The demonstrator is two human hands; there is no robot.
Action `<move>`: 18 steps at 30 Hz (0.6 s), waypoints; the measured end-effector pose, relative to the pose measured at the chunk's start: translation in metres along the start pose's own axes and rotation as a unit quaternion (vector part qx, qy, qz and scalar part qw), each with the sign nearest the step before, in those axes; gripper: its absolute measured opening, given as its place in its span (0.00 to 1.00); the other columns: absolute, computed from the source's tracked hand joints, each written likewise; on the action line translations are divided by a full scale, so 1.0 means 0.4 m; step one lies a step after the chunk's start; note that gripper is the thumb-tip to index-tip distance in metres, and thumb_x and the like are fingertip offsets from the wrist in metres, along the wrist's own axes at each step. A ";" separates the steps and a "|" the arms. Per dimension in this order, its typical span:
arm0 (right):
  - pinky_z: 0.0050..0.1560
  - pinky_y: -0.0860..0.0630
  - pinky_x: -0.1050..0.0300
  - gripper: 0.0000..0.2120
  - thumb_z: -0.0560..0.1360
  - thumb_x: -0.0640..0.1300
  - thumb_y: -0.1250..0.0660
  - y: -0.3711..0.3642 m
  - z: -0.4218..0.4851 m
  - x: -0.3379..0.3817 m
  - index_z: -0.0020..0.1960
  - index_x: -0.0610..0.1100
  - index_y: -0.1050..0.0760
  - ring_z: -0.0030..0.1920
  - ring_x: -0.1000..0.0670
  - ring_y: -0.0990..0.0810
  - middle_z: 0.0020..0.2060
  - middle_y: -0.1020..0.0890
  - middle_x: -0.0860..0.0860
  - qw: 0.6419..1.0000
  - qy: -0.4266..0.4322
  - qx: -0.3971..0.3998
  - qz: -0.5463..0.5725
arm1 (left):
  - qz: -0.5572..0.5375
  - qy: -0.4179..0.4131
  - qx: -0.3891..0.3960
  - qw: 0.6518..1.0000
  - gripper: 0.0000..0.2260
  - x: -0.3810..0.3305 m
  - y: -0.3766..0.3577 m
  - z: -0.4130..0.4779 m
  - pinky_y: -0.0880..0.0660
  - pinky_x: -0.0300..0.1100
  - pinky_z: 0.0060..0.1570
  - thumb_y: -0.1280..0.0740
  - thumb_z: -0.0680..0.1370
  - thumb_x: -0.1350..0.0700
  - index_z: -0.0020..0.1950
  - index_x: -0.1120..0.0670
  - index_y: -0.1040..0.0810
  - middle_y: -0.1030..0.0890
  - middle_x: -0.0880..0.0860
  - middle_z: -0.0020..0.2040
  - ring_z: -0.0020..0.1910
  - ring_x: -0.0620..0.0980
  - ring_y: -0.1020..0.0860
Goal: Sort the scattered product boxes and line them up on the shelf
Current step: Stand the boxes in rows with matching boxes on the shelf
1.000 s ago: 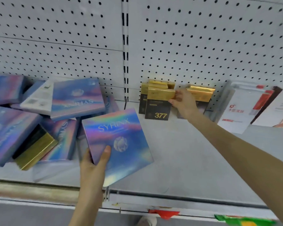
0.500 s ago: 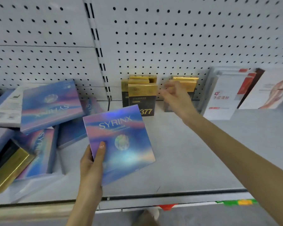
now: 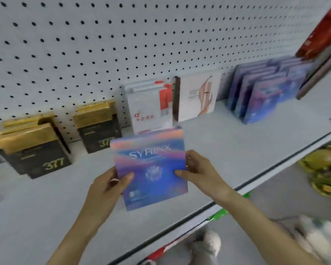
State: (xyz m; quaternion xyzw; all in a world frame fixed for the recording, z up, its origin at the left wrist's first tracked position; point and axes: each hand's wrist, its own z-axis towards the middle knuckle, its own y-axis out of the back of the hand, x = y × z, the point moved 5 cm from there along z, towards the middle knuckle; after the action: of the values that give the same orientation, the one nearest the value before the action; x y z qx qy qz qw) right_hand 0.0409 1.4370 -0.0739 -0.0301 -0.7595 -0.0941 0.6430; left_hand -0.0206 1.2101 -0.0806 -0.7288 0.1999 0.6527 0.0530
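While both hands clasp it, the SYRINX box [image 3: 151,169] is held upright above the middle of the shelf [image 3: 227,150].

Left hand [image 3: 107,188] has its grip clenched on the box's left edge, thumb across the front; right hand [image 3: 201,171] has its grip clenched on the right edge, thumb on the front too. Far left against the pegboard [image 3: 122,44] stand black-and-gold boxes [image 3: 36,150] marked 377, a second group of them [image 3: 97,127] just to their right. Behind the held box stand white boxes [image 3: 149,108], then a white box with a brown spine [image 3: 197,98]. Far right, a row of blue-purple boxes [image 3: 262,96] stands lined up, well apart from the hands.
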 end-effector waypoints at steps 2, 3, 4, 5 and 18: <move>0.49 0.21 0.53 0.14 0.67 0.37 0.28 0.122 0.000 -0.015 0.51 0.40 0.25 0.45 0.50 0.18 0.45 0.16 0.50 0.999 0.021 -0.034 -0.016 | 0.058 -0.018 0.009 0.998 0.16 -0.035 -0.105 0.046 0.23 0.43 0.46 0.34 0.62 0.36 0.47 0.36 0.20 0.15 0.42 0.41 0.41 0.47 0.18; 0.50 0.21 0.53 0.14 0.67 0.39 0.28 0.185 0.002 -0.022 0.51 0.40 0.25 0.46 0.51 0.18 0.45 0.15 0.51 0.998 0.025 -0.046 -0.021 | 0.077 -0.030 0.007 0.997 0.16 -0.054 -0.164 0.068 0.24 0.39 0.44 0.35 0.61 0.36 0.47 0.36 0.21 0.16 0.40 0.41 0.40 0.45 0.18; 0.50 0.21 0.54 0.14 0.67 0.38 0.28 0.251 0.006 -0.027 0.52 0.40 0.24 0.46 0.52 0.18 0.45 0.15 0.52 0.998 0.031 -0.057 -0.026 | 0.085 -0.041 0.004 0.996 0.16 -0.076 -0.225 0.091 0.25 0.34 0.41 0.34 0.61 0.36 0.46 0.38 0.21 0.16 0.39 0.40 0.38 0.42 0.18; 0.49 0.20 0.56 0.13 0.69 0.37 0.27 0.321 0.013 -0.032 0.52 0.39 0.24 0.46 0.53 0.18 0.45 0.15 0.54 0.996 0.037 -0.067 -0.037 | 0.085 -0.050 0.000 0.995 0.14 -0.098 -0.291 0.114 0.26 0.29 0.38 0.32 0.63 0.39 0.45 0.41 0.20 0.17 0.37 0.39 0.37 0.41 0.19; 0.43 0.23 0.66 0.09 0.71 0.29 0.29 1.169 0.174 -0.075 0.50 0.34 0.24 0.42 0.56 0.17 0.44 0.16 0.45 0.984 0.045 -0.109 -0.134 | 0.128 -0.105 -0.051 0.985 0.14 -0.287 -1.071 0.380 0.28 0.26 0.37 0.26 0.71 0.59 0.42 0.41 0.26 0.23 0.50 0.43 0.40 0.34 0.22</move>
State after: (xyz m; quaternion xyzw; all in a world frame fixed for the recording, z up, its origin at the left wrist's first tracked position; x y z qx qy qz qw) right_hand 0.0564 1.9105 -0.0654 0.0065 -0.7123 -0.2624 0.6509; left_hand -0.0151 1.6787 -0.0693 -0.6266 0.2514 0.7361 -0.0480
